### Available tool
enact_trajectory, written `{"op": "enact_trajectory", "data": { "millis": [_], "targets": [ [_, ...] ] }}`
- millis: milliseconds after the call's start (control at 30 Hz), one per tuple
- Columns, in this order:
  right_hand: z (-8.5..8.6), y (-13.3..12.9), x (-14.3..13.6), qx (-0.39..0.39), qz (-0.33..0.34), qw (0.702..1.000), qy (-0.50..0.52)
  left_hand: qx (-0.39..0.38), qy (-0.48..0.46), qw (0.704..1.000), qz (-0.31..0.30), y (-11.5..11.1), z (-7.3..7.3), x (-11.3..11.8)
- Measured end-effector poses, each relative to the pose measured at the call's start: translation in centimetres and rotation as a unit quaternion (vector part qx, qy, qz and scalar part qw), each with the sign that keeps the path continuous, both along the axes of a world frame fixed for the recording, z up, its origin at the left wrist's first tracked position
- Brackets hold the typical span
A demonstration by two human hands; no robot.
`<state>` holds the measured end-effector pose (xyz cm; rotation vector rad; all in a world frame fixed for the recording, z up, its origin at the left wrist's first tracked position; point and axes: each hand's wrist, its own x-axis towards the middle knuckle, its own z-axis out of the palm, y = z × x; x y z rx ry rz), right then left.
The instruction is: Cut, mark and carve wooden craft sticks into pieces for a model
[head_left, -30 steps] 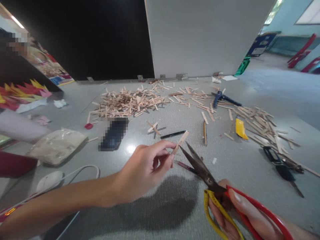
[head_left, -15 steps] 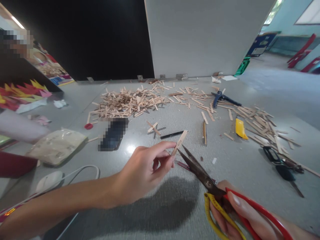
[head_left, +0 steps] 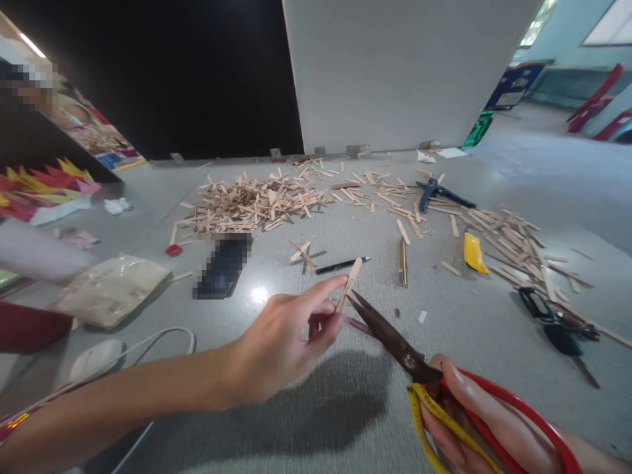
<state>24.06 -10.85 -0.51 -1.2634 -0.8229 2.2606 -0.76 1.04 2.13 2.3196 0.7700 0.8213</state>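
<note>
My left hand [head_left: 291, 336] pinches a short flat wooden stick [head_left: 353, 275] between thumb and fingertips, its top end tilted up to the right. Scissors [head_left: 399, 342] with dark worn blades and one yellow and one red handle are gripped in my right hand [head_left: 474, 408]. The blade tips lie right beside the stick, slightly apart; whether they touch it I cannot tell. Beyond the stick a black pen [head_left: 336, 266] lies on the table. A small crossed pair of wooden sticks [head_left: 302, 253] rests to its left.
A heap of cut wooden sticks [head_left: 251, 203] spreads at the back, with more sticks [head_left: 518, 243] on the right. Around lie blue-handled cutters [head_left: 439, 192], a yellow object [head_left: 474, 253], keys [head_left: 563, 329], a phone [head_left: 224, 264], a plastic packet [head_left: 116, 289] and a white cable [head_left: 172, 329]. Upright panels [head_left: 415, 72] stand behind.
The stick has turned a little in my left fingers and its top end has shifted left. The scissor blades have closed partway, with the handles drawing nearer together.
</note>
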Motion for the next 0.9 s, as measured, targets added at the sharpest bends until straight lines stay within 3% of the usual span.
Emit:
{"op": "enact_trajectory", "data": {
  "millis": [200, 300, 400, 533, 633, 767, 900],
  "targets": [
    [0.4, 0.4, -0.5, -0.015, -0.009, 0.998, -0.063, -0.189, 0.009, 0.981, -0.044, 0.5, -0.4, 0.2],
    [-0.7, 0.5, -0.7, -0.042, -0.021, 0.997, -0.067, -0.237, 0.003, 0.969, -0.067, 1.0, -1.7, 0.8],
    [-1.9, 0.6, -0.9, -0.01, -0.045, 0.997, -0.069, -0.283, 0.015, 0.957, -0.067, 1.3, -3.6, 1.5],
    [-2.6, 0.9, -1.0, -0.005, -0.039, 0.994, -0.1, -0.246, 0.018, 0.967, -0.062, 1.5, -6.1, 1.9],
    [-2.2, 0.9, -1.0, -0.071, -0.042, 0.987, -0.141, -0.21, 0.027, 0.975, -0.072, 1.3, -7.2, 1.8],
    [-1.5, 0.8, -1.4, -0.185, -0.055, 0.969, -0.153, -0.192, 0.054, 0.978, -0.064, 1.1, -7.8, 1.7],
    [-1.8, 0.3, -1.8, -0.174, -0.087, 0.968, -0.157, -0.168, 0.07, 0.981, -0.071, 1.0, -7.8, 1.8]
  ]
}}
